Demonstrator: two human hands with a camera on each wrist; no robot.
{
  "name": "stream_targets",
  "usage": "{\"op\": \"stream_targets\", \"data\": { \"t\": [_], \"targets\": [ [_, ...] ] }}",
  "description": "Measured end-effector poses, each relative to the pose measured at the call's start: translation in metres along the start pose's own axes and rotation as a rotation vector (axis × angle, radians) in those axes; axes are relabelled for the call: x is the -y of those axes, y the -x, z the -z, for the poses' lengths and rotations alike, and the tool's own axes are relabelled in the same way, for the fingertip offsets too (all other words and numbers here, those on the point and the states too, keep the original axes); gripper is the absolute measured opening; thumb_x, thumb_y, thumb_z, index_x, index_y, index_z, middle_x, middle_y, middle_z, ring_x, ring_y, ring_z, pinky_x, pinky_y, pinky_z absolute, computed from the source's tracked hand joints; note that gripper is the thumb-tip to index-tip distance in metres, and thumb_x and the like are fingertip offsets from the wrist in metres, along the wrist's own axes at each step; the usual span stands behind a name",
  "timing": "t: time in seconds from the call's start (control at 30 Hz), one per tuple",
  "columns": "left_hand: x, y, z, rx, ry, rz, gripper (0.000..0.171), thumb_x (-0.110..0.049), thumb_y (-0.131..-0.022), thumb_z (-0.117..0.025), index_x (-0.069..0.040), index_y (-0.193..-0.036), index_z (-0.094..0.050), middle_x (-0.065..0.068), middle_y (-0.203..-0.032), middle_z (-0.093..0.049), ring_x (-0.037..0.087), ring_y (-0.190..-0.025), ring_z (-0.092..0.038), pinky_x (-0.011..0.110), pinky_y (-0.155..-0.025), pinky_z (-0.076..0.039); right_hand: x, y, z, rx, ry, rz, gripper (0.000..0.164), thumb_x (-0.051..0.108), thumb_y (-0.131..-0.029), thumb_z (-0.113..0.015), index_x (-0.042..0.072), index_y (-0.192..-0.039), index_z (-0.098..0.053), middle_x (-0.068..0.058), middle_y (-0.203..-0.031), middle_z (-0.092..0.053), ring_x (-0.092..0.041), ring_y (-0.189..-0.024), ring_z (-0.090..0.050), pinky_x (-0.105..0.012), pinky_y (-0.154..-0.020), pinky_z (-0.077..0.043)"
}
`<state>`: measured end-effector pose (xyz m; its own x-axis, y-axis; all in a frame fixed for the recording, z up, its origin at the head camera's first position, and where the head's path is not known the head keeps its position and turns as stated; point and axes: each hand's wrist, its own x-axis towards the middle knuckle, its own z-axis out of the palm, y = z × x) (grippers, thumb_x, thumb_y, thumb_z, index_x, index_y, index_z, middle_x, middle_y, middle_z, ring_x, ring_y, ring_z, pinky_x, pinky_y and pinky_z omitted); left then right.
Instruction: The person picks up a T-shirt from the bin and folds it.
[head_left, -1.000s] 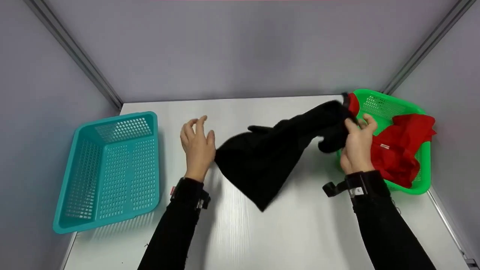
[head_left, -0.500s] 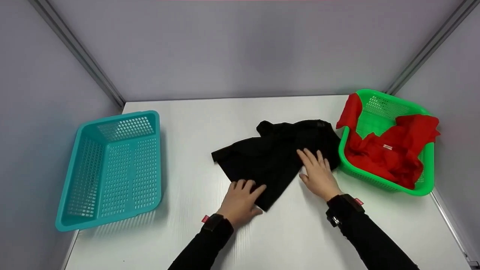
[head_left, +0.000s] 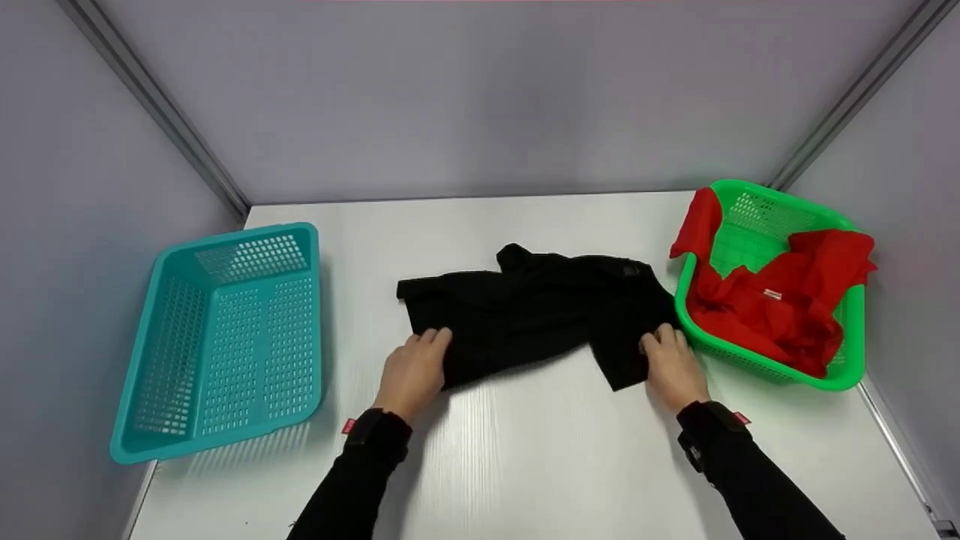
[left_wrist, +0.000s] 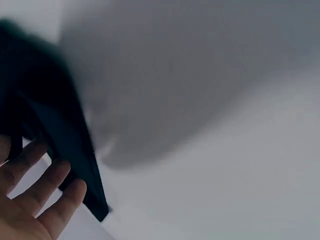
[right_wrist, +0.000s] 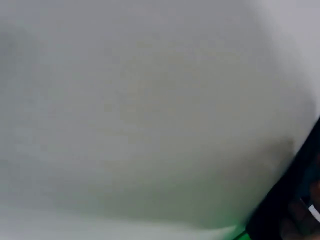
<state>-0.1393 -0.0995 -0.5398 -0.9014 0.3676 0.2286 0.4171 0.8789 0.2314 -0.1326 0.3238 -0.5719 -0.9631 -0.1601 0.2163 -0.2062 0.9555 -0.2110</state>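
Observation:
A black short-sleeved shirt [head_left: 532, 311] lies crumpled and partly spread across the middle of the white table. At its lower left edge my left hand [head_left: 414, 373] pinches the cloth. The left wrist view has that hand's fingers [left_wrist: 62, 210] beside a raised, dark fold. My right hand [head_left: 675, 369] pinches the shirt by its right-hand sleeve, close to the green basket, fingers bent over the fabric. Only a sliver of this hand and the dark cloth [right_wrist: 280, 205] enters the right wrist view, at the lower right corner.
On the right stands a green basket [head_left: 853, 337] with red clothing [head_left: 780, 315] inside, one piece draped over its left rim. A teal basket [head_left: 313, 352] stands at the left, overhanging the table's left edge. Grey panels [head_left: 517, 97] enclose the back and sides.
The right hand brought the black shirt away from the green basket and laid it down. Both hands then shifted to its edges, and the shirt's left part moved left and straightened out.

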Motion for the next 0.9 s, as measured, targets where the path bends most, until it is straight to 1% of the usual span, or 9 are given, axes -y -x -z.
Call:
{"op": "stream_targets", "data": {
  "t": [0.17, 0.27, 0.33, 0.4, 0.47, 0.6, 0.7, 0.8, 0.9],
  "targets": [
    [0.023, 0.000, 0.023, -0.070, 0.054, 0.148, 0.027, 0.011, -0.089, -0.063, -0.005, -0.110, -0.056, 0.014, -0.104, -0.066, 0.033, -0.078, -0.063, 0.044, -0.058, -0.053, -0.001, 0.003, 0.012, 0.134, -0.059, -0.007, 0.010, -0.005, -0.096, -0.054, 0.000, -0.103, -0.059, -0.014, -0.103, -0.055, -0.034, -0.096, -0.054, -0.047, -0.082, -0.050],
    [0.030, 0.001, 0.031, -0.028, 0.047, 0.203, 0.029, 0.011, -0.087, -0.066, -0.004, -0.110, -0.058, 0.016, -0.106, -0.065, 0.033, -0.078, -0.065, 0.045, -0.058, -0.054, 0.001, 0.004, 0.019, 0.167, 0.018, 0.073, 0.028, 0.013, -0.100, -0.062, 0.002, -0.126, -0.062, -0.012, -0.095, -0.064, -0.032, -0.092, -0.059, -0.050, -0.088, -0.044],
    [0.033, 0.002, 0.034, 0.044, 0.029, 0.227, 0.030, 0.010, -0.086, -0.068, -0.002, -0.112, -0.061, 0.018, -0.109, -0.065, 0.035, -0.080, -0.066, 0.047, -0.059, -0.055, 0.002, 0.004, 0.020, 0.151, 0.086, 0.155, 0.038, 0.021, -0.097, -0.068, 0.008, -0.134, -0.064, -0.012, -0.093, -0.068, -0.033, -0.091, -0.061, -0.052, -0.088, -0.040],
    [0.033, 0.005, 0.033, 0.119, -0.008, 0.222, 0.028, 0.008, -0.084, -0.070, 0.000, -0.110, -0.065, 0.020, -0.107, -0.066, 0.038, -0.082, -0.067, 0.049, -0.061, -0.056, 0.001, 0.005, 0.020, 0.121, 0.136, 0.214, 0.033, 0.022, -0.094, -0.072, 0.010, -0.125, -0.069, -0.011, -0.087, -0.065, -0.033, -0.088, -0.058, -0.053, -0.084, -0.036],
    [0.032, 0.007, 0.030, 0.163, -0.054, 0.196, 0.024, 0.003, -0.084, -0.073, 0.001, -0.108, -0.070, 0.021, -0.112, -0.067, 0.042, -0.095, -0.067, 0.051, -0.071, -0.058, 0.001, 0.002, 0.017, 0.099, 0.150, 0.244, 0.018, 0.020, -0.091, -0.074, 0.008, -0.104, -0.073, -0.010, -0.091, -0.061, -0.034, -0.091, -0.054, -0.054, -0.085, -0.036],
    [0.026, 0.004, 0.011, 0.094, -0.077, 0.107, 0.021, -0.001, -0.085, -0.075, 0.002, -0.106, -0.073, 0.022, -0.131, -0.063, 0.046, -0.125, -0.055, 0.052, -0.097, -0.052, 0.008, -0.013, 0.017, 0.085, 0.047, 0.215, 0.016, 0.019, -0.091, -0.073, 0.008, -0.082, -0.066, -0.016, -0.112, -0.059, -0.040, -0.115, -0.053, -0.058, -0.098, -0.036],
    [0.018, -0.004, -0.008, 0.052, 0.020, 0.051, 0.032, -0.002, -0.089, -0.072, -0.001, -0.121, -0.067, 0.022, -0.146, -0.052, 0.050, -0.139, -0.042, 0.054, -0.109, -0.044, 0.017, -0.028, 0.017, 0.106, -0.071, 0.185, 0.015, 0.013, -0.097, -0.068, 0.001, -0.104, -0.067, -0.021, -0.144, -0.052, -0.046, -0.141, -0.039, -0.063, -0.114, -0.031],
    [0.010, -0.007, -0.021, 0.098, 0.089, 0.027, 0.048, -0.007, -0.094, -0.071, -0.006, -0.140, -0.058, 0.021, -0.152, -0.047, 0.053, -0.139, -0.039, 0.057, -0.111, -0.041, 0.026, -0.039, 0.014, 0.178, -0.108, 0.154, 0.054, 0.003, -0.097, -0.065, 0.003, -0.148, -0.046, -0.019, -0.161, -0.037, -0.050, -0.149, -0.026, -0.071, -0.116, -0.020],
    [0.005, -0.006, -0.029, 0.124, 0.048, 0.039, 0.063, -0.019, -0.095, -0.074, -0.011, -0.151, -0.048, 0.019, -0.145, -0.053, 0.051, -0.129, -0.050, 0.056, -0.101, -0.049, 0.031, -0.044, 0.009, 0.248, -0.056, 0.098, 0.089, 0.001, -0.093, -0.069, 0.016, -0.164, -0.018, -0.020, -0.156, -0.044, -0.052, -0.143, -0.036, -0.081, -0.111, -0.013]
  ]
}}
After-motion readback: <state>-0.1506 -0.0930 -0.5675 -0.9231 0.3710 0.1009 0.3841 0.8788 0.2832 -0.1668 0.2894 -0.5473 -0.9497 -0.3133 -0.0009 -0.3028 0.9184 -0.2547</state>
